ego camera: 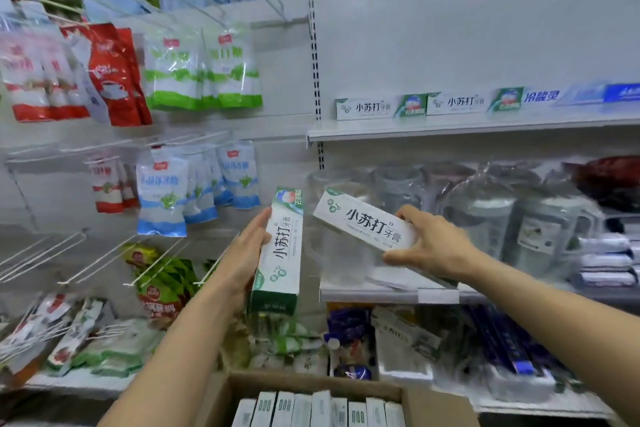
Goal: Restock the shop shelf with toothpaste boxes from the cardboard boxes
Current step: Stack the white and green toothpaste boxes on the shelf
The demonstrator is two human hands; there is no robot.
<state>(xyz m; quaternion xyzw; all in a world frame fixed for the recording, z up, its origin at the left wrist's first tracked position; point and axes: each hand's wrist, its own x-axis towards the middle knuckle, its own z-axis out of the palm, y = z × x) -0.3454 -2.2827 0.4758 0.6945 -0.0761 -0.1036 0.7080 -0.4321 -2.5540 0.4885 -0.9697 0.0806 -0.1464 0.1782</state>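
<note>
Cardboard box (311,383) sits lowest in view, close under the arms, open at the top. A tight row of packed toothpaste boxes (318,409) stands on end inside it, so by my judgement a good deal of stock is left to move.

Above and to the right, the upper shelf (450,130) carries a single line of shelved toothpaste boxes (412,106) lying lengthwise along its front edge. The boxes further right are blue and too blurred to read. The back panel above the line is bare, so the shelf looks only thinly filled and the restocking seems at an early or middle stage.

Neither box in the hands has reached that shelf yet. The left hand (246,253) grips an upright toothpaste box (278,253) along its side. The right hand (436,246), well apart from the left, pinches a tilted toothpaste box (367,224) by its near end. Both boxes are held below the upper shelf, in front of the lower shelf of plastic-wrapped jars (485,218). Hanging packets (201,73) fill the pegs to the left.
</note>
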